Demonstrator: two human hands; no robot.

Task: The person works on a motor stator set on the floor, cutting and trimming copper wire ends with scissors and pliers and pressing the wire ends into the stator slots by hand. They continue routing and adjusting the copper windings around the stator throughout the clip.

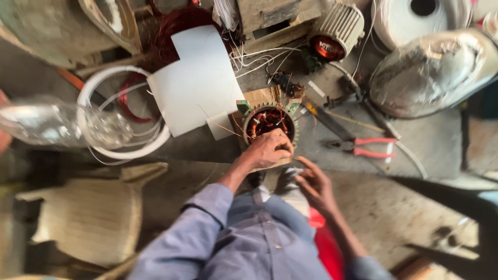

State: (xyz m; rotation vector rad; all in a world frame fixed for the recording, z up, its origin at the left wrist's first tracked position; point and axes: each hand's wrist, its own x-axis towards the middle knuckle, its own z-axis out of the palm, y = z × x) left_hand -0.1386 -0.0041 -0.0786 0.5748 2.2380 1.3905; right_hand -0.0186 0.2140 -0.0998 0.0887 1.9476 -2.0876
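The left hand rests curled over the near rim of a round motor stator, fingers bent down against its edge and the copper windings inside; whether it pinches a wire there I cannot tell; the right hand hovers just beside and below the stator, fingers loosely spread and holding nothing that shows. The stator sits on the floor just in front of the person's knees, on a scrap of brown board, near the middle of the view. Its far-left edge nearly touches a white sheet lying flat; its right side faces a bare strip of floor, beyond which lie red-handled pliers and a dark long tool, near but apart. Further back stands a ribbed grey motor housing with loose white wires trailing towards the stator; a white ring and a clear plastic bottle lie well to the left; a foil-wrapped bundle crowds the right. The freest room lies on the floor to the right, towards the near side.
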